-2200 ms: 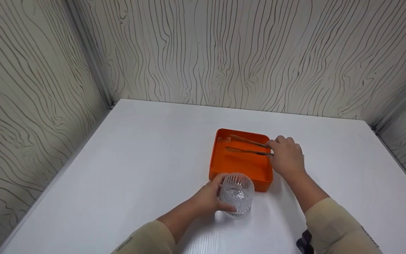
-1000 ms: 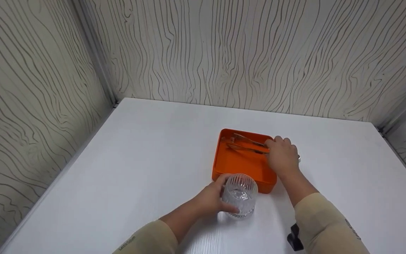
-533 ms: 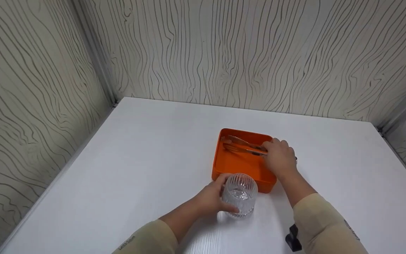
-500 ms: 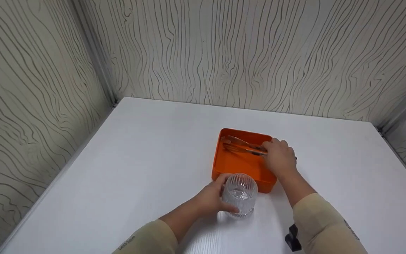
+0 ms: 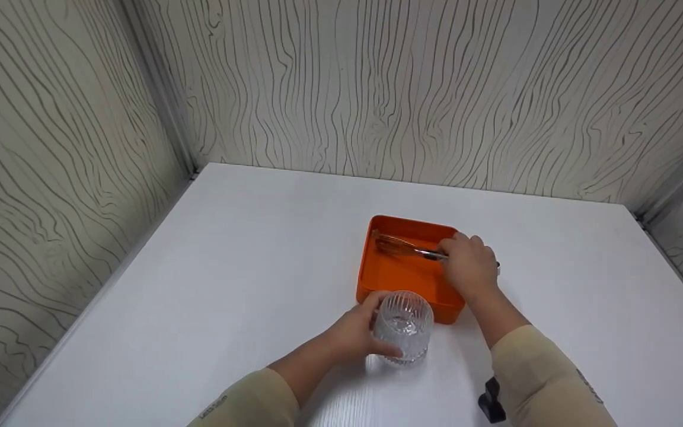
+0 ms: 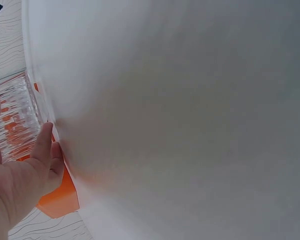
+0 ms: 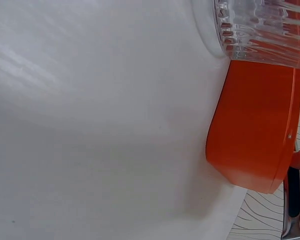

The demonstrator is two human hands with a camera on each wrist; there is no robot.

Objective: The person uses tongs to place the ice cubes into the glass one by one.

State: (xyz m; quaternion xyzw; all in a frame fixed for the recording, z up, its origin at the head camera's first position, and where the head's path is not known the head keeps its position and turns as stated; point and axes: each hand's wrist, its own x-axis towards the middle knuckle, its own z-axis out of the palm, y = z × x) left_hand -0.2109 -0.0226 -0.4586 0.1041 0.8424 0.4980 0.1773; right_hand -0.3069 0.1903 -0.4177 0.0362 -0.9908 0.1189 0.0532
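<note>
In the head view, my left hand [image 5: 356,332] grips a clear ribbed drinking glass [image 5: 408,341] standing at the near side of a square orange tray [image 5: 414,307]. Its thumb and fingers lie around the glass wall. My right hand [image 5: 471,264] holds metal tongs [image 5: 418,252] over the tray's right side. The tongs' two arms lie close together, with their tips down in the tray's far left corner, beside a small see-through piece. I cannot tell whether the tips hold that piece. The right wrist view shows the tongs' dark-inlaid handle [image 7: 293,200] beyond the tray's rim.
The tray and glass stand on a white table [image 5: 246,255]. Wood-grain patterned panels [image 5: 341,89] rise behind the table and at its sides. A small black object [image 5: 491,400] shows beside the right sleeve.
The tongs' arms have come together from a wide spread, and my right hand has moved slightly left. My left hand keeps its grip on the glass. The head view has shifted slightly.
</note>
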